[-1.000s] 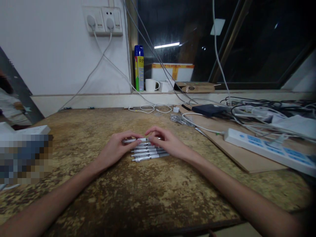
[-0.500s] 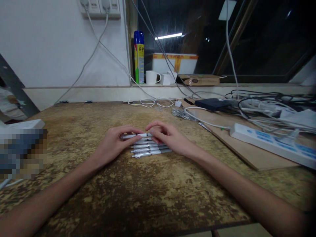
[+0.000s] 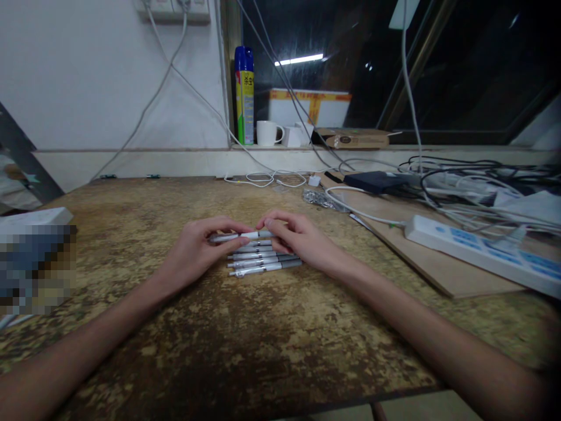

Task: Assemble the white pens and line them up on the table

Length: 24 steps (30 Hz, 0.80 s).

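Observation:
Several white and grey pens (image 3: pixel 258 269) lie side by side on the worn wooden table (image 3: pixel 245 351). Above the far side of this row, one pen (image 3: pixel 250 235) is held level between both hands. My left hand (image 3: pixel 199 244) pinches its left part between thumb and fingers. At the right end of the same pen, my right hand (image 3: pixel 298 237) has its thumb and index finger closed on it. The right fingers partly hide that end and the pens beneath.
A white power strip (image 3: pixel 477 248) rests on a brown board (image 3: pixel 421 263) at the right, near tangled cables. Behind stand a spray can (image 3: pixel 244 96) and white mug (image 3: pixel 268 133). A crumpled clear bag (image 3: pixel 322 199) lies beyond my right hand.
The view has shifted slightly. My right thumb and index finger have closed in on the right end of the held pen. My left hand still grips the pen.

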Each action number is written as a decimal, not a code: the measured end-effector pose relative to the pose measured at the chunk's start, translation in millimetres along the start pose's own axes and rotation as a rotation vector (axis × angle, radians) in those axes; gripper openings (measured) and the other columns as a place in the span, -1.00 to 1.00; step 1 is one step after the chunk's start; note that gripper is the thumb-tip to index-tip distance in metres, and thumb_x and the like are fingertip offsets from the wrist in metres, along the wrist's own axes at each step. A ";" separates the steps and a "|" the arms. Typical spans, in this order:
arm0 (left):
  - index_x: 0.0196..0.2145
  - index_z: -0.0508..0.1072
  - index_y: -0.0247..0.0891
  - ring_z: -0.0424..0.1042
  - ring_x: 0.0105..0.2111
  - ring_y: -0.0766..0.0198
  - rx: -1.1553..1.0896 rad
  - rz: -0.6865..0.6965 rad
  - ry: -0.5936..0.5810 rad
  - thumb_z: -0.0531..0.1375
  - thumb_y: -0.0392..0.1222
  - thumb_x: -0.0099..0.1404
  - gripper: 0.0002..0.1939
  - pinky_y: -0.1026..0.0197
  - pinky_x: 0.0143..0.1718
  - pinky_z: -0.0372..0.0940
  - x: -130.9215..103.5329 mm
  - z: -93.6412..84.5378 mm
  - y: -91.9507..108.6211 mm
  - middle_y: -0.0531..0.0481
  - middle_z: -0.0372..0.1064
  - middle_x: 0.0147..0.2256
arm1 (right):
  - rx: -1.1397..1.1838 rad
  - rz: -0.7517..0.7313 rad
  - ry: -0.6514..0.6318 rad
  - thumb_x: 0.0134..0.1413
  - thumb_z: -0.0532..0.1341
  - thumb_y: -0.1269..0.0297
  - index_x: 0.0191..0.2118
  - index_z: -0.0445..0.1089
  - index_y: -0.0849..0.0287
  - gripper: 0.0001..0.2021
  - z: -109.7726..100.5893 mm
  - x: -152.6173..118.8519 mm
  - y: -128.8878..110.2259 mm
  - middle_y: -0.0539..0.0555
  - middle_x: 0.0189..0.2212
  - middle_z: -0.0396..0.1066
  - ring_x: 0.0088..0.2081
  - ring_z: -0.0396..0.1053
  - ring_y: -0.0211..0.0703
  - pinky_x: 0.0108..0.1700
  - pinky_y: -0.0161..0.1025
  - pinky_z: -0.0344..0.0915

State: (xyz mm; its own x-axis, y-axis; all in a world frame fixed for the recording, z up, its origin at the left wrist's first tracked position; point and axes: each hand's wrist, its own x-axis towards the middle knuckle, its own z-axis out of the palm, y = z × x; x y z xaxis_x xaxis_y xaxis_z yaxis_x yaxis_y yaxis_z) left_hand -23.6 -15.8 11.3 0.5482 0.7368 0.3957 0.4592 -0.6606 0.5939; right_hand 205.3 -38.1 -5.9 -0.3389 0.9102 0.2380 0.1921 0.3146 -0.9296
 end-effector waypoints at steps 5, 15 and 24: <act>-0.09 0.63 -0.12 0.54 -0.15 0.14 0.010 -0.008 0.009 0.23 0.03 0.38 -0.72 0.15 -0.04 0.36 0.0 1.0 0.5 0.02 0.61 -0.13 | -0.027 -0.036 0.064 0.35 0.11 0.17 -0.16 0.42 0.14 -0.80 -1.3 1.5 -1.0 -0.04 -0.54 0.29 -0.49 0.23 -0.25 -0.44 -0.28 0.09; -0.12 0.64 -0.10 0.55 -0.19 0.16 -0.004 0.007 0.014 0.27 0.01 0.35 -0.76 0.18 -0.07 0.35 -0.6 -0.8 1.7 0.02 0.61 -0.15 | -0.040 -0.019 -0.011 0.40 0.04 0.06 -0.14 0.39 0.14 -0.71 -2.6 -1.0 -0.9 -0.11 -0.64 0.17 -0.59 0.07 -0.28 -0.51 -0.28 -0.04; -0.13 0.65 -0.12 0.55 -0.21 0.14 -0.020 0.007 0.016 0.26 0.00 0.36 -0.76 0.18 -0.11 0.35 0.8 0.0 -1.3 0.00 0.62 -0.18 | -0.101 -0.097 0.004 0.36 0.12 0.16 -0.09 0.41 0.11 -0.81 -5.1 -1.5 -3.8 -0.03 -0.46 0.27 -0.41 0.21 -0.23 -0.37 -0.26 0.10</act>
State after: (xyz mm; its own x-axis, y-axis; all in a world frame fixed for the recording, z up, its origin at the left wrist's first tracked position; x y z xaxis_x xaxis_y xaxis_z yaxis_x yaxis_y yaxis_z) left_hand -23.8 -14.3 10.9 0.5400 0.7344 0.4111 0.4412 -0.6630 0.6047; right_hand 209.8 -39.2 -1.3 -0.3570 0.8752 0.3265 0.2508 0.4265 -0.8690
